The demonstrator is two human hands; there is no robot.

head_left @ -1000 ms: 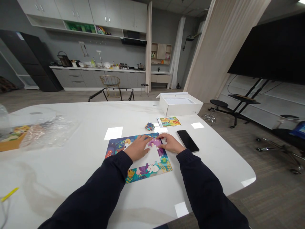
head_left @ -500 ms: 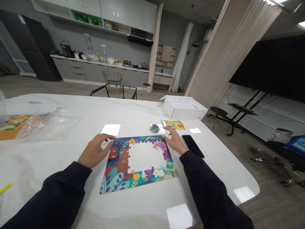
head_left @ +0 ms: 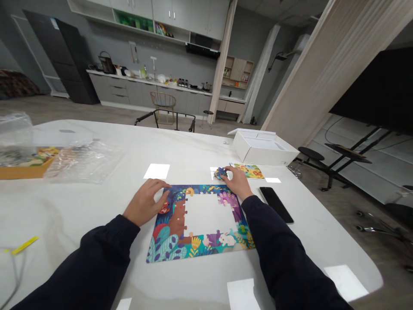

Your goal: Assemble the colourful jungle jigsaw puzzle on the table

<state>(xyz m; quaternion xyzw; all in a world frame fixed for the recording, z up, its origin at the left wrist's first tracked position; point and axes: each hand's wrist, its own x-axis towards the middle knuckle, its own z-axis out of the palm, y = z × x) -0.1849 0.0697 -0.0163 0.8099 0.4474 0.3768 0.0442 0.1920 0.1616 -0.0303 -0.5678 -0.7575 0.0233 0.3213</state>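
Note:
A colourful jigsaw puzzle frame (head_left: 174,245) lies flat on the white table, its border joined around a bare middle. My left hand (head_left: 146,202) rests at its upper left corner, thumb and index finger apart, holding nothing. Beyond the upper edge sits a small pile of puzzle pieces (head_left: 219,173). The thumb and fingertips of my right hand (head_left: 238,181) close around the right side of that pile. How many pieces they grip is hidden.
A picture card (head_left: 250,171) lies behind my right hand, and a black phone (head_left: 276,204) to its right. An open white box (head_left: 264,147) stands farther back. On the left are clear plastic wrapping (head_left: 85,161) and an orange box (head_left: 26,172). A yellow strip (head_left: 25,245) lies at the near left.
My right hand has left the puzzle's upper right corner and reached forward to the pile of pieces. My left hand stays at the upper left corner. The view has shifted slightly.

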